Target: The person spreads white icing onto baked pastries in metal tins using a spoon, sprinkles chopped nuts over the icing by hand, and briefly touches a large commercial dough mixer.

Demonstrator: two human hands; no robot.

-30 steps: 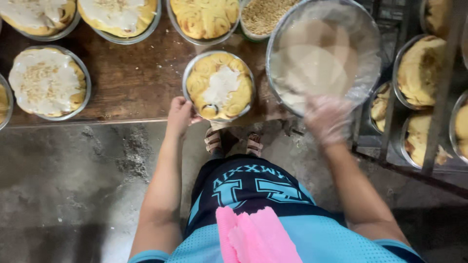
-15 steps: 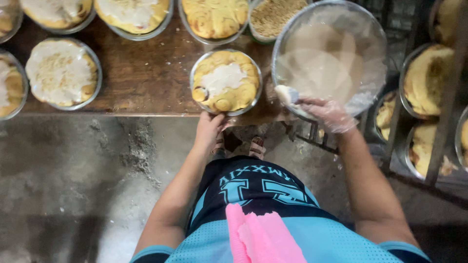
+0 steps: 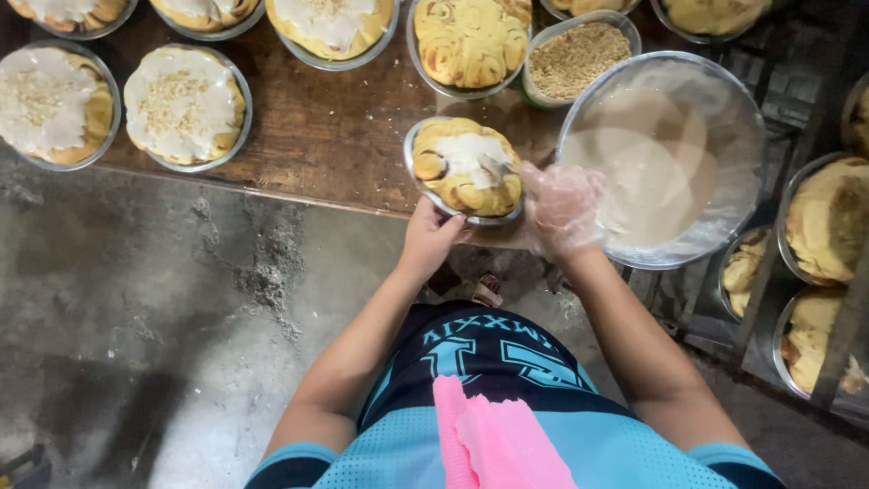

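My left hand (image 3: pixel 433 237) grips the near rim of a round metal pan of golden rolls (image 3: pixel 465 168) at the wooden table's front edge. My right hand (image 3: pixel 561 210), in a clear plastic glove, holds a spoon (image 3: pixel 496 166) whose tip rests in the white icing on the middle of the rolls. Just right of that pan sits a large clear bowl of pale beige icing (image 3: pixel 663 156), touching my gloved hand's side.
On the wooden table (image 3: pixel 317 127) stand several more pans, some iced and sprinkled with crumbs (image 3: pixel 186 107), one plain (image 3: pixel 469 42), plus a bowl of brown crumbs (image 3: pixel 577 56). A metal rack (image 3: pixel 837 272) at right holds more pans of rolls. Grey concrete floor lies below.
My right hand has moved from the icing bowl over to the pan, bringing the spoon onto the rolls. My left hand stays at the pan's rim.
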